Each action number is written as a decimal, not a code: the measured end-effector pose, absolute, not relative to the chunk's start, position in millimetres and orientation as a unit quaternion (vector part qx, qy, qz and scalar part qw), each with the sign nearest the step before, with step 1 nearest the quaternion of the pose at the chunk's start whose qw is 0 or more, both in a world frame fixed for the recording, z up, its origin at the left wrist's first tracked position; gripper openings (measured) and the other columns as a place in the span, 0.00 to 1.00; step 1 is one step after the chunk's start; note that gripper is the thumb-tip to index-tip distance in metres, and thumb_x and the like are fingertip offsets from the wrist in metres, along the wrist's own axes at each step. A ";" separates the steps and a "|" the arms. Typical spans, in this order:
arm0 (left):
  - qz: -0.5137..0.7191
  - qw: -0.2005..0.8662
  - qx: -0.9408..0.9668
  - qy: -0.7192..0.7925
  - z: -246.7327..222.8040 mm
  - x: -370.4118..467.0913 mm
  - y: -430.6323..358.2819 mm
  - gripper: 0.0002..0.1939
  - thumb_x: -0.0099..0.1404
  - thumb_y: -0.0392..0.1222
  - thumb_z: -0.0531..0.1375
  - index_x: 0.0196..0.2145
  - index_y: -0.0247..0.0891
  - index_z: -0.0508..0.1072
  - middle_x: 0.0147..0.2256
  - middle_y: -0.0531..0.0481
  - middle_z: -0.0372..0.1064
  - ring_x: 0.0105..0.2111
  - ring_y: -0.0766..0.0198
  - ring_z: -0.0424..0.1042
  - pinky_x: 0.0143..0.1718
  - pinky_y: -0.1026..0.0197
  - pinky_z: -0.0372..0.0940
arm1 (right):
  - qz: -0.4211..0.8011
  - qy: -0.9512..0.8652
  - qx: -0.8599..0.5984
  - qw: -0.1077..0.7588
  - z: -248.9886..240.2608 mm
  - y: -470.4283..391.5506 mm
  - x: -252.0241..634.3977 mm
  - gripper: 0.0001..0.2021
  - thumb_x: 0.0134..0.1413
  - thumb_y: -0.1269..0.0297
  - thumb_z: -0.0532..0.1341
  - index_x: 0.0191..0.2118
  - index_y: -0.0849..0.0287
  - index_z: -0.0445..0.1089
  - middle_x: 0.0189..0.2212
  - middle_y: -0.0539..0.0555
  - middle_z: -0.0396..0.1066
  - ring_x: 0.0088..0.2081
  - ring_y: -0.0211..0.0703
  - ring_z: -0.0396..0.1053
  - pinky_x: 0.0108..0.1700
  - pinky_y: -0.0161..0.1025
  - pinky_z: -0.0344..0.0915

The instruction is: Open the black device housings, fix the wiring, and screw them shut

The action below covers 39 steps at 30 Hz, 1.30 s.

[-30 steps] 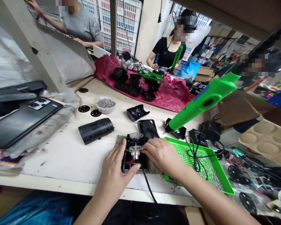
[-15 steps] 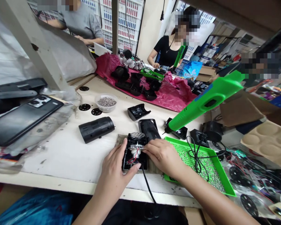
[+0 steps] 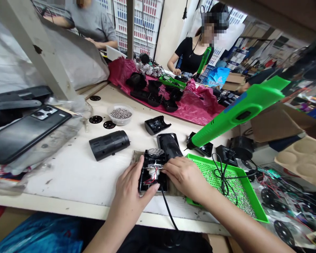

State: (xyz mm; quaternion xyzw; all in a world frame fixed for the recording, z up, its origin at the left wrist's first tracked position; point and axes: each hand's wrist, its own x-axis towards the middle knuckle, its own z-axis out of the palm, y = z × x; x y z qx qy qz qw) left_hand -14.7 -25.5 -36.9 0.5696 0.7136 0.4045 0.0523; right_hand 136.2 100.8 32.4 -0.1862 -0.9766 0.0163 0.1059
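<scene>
An open black plastic housing [image 3: 144, 182] lies near the table's front edge, with a round metal grille [image 3: 156, 152], a white motor-like part [image 3: 153, 173] and thin red wires in it. A black cable [image 3: 169, 209] runs from it over the edge. My left hand [image 3: 130, 186] steadies the housing, fingers along its left side and thumb at its lower edge. At the right side, the fingers of my right hand [image 3: 184, 175] are pinched together against the inner parts. What is between those fingertips is hidden.
A green electric screwdriver [image 3: 226, 116] slants above a green tray [image 3: 255, 211] of screws on the right. Black shells [image 3: 109, 144], a bowl of small metal pieces [image 3: 121, 114] and a phone [image 3: 28, 133] lie around. Two people [image 3: 191, 58] sit across the table.
The view has shifted slightly, so objects on the right appear a little further right. Both hands keep nearly the same place on the housing.
</scene>
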 end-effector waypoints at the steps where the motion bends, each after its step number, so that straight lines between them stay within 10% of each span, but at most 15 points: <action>1: 0.405 0.054 0.568 0.714 -37.1 -14.8 -25.5 0.37 0.66 0.53 0.57 0.67 0.42 0.48 0.59 0.36 0.64 0.58 0.47 0.65 0.54 0.41 0.64 | 0.012 -0.977 -0.185 0.104 32.8 100.7 136.1 0.12 0.66 0.67 0.54 0.33 0.60 0.72 0.26 0.52 0.71 0.29 0.43 0.66 0.35 0.39 0.57; 39: 0.428 0.151 0.532 0.715 -37.2 -21.3 -23.3 0.37 0.64 0.54 0.57 0.66 0.39 0.53 0.61 0.36 0.61 0.61 0.46 0.60 0.59 0.40 0.58 | 0.160 -0.947 -0.249 0.123 48.7 107.2 155.1 0.08 0.65 0.68 0.55 0.41 0.60 0.71 0.37 0.53 0.75 0.38 0.41 0.72 0.39 0.37 0.65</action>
